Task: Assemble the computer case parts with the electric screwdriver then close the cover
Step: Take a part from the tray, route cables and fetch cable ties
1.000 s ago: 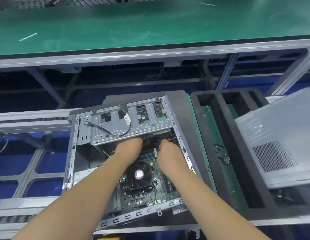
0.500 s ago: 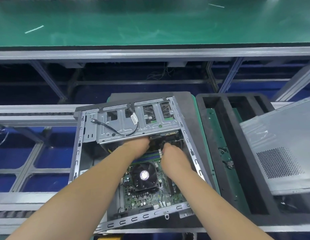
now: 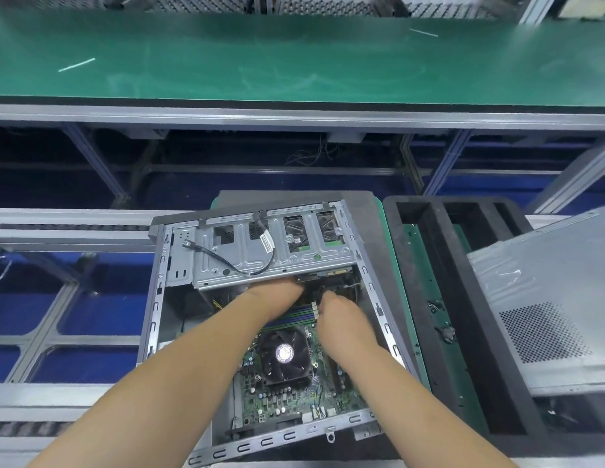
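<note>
Open computer case (image 3: 159, 298) on the conveyor, 2 hands inside.
Left hand (image 3: 277, 293) and right hand (image 3: 341, 319) reach under the drive cage (image 3: 260, 261), above the CPU fan (image 3: 284, 354); fingers hidden, grip unclear. Cover panel (image 3: 544, 298) lies right.

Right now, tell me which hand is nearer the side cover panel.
Right. The right hand is inside the case, on the side toward the cover panel; the left hand sits farther away, under the drive cage.

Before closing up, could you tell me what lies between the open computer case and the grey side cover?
In the head view, a black foam tray lies between the computer case and the side cover.
</note>
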Tool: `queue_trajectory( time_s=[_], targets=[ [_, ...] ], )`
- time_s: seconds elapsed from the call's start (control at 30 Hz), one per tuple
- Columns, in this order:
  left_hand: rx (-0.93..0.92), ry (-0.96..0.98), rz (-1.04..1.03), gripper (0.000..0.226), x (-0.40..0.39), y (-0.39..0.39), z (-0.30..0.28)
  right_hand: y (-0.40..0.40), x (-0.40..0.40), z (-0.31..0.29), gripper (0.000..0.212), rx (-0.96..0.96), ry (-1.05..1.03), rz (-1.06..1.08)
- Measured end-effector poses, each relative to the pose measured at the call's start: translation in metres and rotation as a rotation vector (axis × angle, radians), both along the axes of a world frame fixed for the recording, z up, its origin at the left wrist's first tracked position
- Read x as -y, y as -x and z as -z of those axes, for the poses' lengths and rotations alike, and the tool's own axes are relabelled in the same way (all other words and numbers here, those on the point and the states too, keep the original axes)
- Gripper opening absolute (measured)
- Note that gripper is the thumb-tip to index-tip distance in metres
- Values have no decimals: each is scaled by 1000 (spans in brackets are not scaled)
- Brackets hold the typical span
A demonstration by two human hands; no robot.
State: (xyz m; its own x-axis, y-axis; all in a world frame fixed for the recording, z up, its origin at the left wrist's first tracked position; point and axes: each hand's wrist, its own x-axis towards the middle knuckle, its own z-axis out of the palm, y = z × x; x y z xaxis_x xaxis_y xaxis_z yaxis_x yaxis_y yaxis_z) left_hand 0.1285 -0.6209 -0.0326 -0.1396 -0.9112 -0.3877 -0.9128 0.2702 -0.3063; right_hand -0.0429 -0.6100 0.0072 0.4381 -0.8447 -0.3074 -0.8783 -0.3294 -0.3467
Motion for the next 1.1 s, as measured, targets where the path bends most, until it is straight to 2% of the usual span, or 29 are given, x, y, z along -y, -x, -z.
queue_trajectory(
  time_s=[0.13,0.2,0.37,0.63,0.73,0.87,1.0,1.1],
  targets=[
    [-308,52,-273,39,-7,0,-4,0,0,0,21,13,-3,6],
    [-387,45,-306,34,-7,1,-7,0,0,1,22,17,-3,6],
    [-334,82,-306,35,-6,0,-5,0,0,1,23,13,9,-7],
    [-233,27,-252,35,-4,2,5,-1,1,1,25,5,15,-1],
    [-217,79,-199,42,-3,1,6,0,1,2,25,6,8,8],
    [-175,27,-176,45,-1,1,6,1,1,3,23,13,5,14],
    [-267,37,-292,39,-2,4,5,1,1,4,23,25,17,13],
    [-284,-40,-259,39,1,5,-1,1,1,5,22,27,25,6]
  ],
)
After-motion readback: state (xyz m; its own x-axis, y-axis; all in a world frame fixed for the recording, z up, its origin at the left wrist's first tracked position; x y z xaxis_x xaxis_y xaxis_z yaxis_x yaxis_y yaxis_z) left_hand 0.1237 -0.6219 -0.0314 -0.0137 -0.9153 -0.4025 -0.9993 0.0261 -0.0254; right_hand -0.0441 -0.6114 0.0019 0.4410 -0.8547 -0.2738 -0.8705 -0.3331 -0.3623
